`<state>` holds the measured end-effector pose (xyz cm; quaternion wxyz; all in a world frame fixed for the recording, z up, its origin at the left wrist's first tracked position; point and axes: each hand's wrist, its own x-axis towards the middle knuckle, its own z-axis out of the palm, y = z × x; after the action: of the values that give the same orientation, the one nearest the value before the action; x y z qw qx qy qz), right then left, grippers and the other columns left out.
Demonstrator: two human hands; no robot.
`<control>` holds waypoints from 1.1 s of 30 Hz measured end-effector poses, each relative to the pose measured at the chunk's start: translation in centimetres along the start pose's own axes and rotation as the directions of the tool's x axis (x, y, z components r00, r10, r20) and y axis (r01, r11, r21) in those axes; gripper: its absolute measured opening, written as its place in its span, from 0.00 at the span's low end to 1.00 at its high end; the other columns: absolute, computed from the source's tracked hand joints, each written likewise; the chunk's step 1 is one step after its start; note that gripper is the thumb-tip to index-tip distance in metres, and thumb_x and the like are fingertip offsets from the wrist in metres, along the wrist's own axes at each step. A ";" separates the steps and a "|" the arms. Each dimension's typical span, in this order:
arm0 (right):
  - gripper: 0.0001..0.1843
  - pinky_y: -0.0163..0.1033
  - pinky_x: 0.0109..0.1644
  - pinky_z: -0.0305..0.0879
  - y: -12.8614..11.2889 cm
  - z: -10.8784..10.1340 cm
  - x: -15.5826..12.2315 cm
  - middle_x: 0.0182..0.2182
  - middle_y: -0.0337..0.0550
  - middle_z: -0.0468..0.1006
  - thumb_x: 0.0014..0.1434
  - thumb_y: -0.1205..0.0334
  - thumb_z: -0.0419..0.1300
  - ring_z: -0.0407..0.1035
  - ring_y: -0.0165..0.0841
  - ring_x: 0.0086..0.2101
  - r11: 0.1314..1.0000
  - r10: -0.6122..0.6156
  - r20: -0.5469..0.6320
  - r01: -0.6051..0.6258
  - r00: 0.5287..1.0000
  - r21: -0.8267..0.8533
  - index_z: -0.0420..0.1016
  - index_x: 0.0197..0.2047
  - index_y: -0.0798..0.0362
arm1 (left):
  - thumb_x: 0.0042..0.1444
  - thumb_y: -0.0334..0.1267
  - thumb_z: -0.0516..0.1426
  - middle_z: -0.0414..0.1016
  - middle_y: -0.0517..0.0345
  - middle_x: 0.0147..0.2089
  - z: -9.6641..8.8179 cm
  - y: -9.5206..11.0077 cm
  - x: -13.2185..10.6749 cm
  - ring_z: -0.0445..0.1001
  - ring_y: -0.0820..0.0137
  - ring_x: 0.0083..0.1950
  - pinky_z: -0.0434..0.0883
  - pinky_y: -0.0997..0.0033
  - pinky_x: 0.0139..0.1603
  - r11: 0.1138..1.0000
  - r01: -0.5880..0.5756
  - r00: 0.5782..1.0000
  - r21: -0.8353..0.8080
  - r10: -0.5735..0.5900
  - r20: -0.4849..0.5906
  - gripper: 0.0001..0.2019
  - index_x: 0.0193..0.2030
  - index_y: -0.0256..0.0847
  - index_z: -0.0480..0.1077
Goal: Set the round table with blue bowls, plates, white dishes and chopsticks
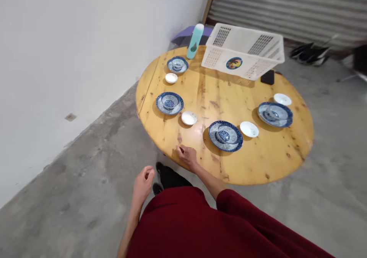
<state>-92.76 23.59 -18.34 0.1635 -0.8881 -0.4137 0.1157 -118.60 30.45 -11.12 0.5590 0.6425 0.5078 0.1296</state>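
My left hand [143, 183] hangs beside the table over the concrete floor, its fingers curled in loosely with nothing showing in them. Over the table's near edge is my right hand [187, 156], closed in a loose fist and holding nothing visible. The nearest dish to it is a small white dish [189, 118]. To its right sits a blue-patterned plate [213, 137] with a bowl [226, 133] on it. Beyond the white dish stands another blue-rimmed plate [161, 109] with a bowl [169, 102].
The oval wooden table [183, 85] bears more plates with bowls, such as a bowl [276, 113] at the right, and small white dishes. At the back stand a teal bottle [195, 41] and a white plastic basket [218, 62], with a black phone-like object [268, 77] beside it. A white wall rises left.
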 end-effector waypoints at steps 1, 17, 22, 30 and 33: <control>0.24 0.39 0.32 0.44 0.0 0.1 0.1 0.27 0.48 0.82 0.69 0.50 0.51 0.71 0.34 0.27 1.000 0.013 -0.010 -0.013 1.000 -0.003 0.79 0.30 0.53 | 0.57 0.55 0.55 0.82 0.50 0.40 -0.1 0.3 1.1 0.81 0.61 0.44 0.75 0.62 0.53 1.000 -0.006 1.000 0.002 0.006 0.027 0.23 0.48 0.39 0.75; 0.34 0.39 0.28 0.43 -0.4 2.7 2.1 0.16 0.42 0.74 0.74 0.47 0.46 0.66 0.29 0.18 1.000 0.004 -0.307 0.002 0.952 0.016 0.74 0.21 0.53 | 0.57 0.53 0.54 0.80 0.53 0.36 -6.3 8.6 22.2 0.80 0.64 0.39 0.75 0.64 0.48 0.969 -0.113 0.950 0.218 0.041 0.311 0.20 0.44 0.40 0.75; 0.35 0.37 0.28 0.45 -1.1 2.7 2.9 0.15 0.41 0.73 0.75 0.45 0.45 0.66 0.29 0.17 0.995 0.097 -0.356 -0.101 0.929 0.006 0.74 0.21 0.52 | 0.55 0.54 0.54 0.81 0.52 0.37 -6.0 12.3 28.2 0.81 0.62 0.41 0.75 0.63 0.49 0.953 -0.184 0.929 0.241 0.089 0.358 0.22 0.45 0.39 0.75; 0.39 0.36 0.28 0.45 -1.6 2.9 4.0 0.18 0.45 0.75 0.71 0.36 0.42 0.64 0.30 0.19 0.916 0.400 -0.314 -0.390 0.861 0.096 0.73 0.21 0.53 | 0.54 0.49 0.56 0.82 0.55 0.35 -4.3 21.5 39.6 0.81 0.65 0.38 0.76 0.68 0.44 0.915 -0.343 0.869 0.211 0.223 0.442 0.14 0.38 0.41 0.75; 0.40 0.36 0.28 0.45 -2.2 2.9 4.9 0.17 0.46 0.73 0.68 0.33 0.41 0.64 0.31 0.19 0.813 0.576 -0.332 -0.567 0.747 0.132 0.71 0.20 0.52 | 0.55 0.49 0.57 0.82 0.53 0.36 -2.5 25.5 45.3 0.80 0.68 0.36 0.76 0.70 0.40 0.916 -0.374 0.850 0.145 0.276 0.448 0.14 0.37 0.40 0.74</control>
<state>-92.18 29.31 -20.51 0.2026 -0.9756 -0.0842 0.0017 -87.07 71.64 -6.77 0.5472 0.7916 0.2709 0.0233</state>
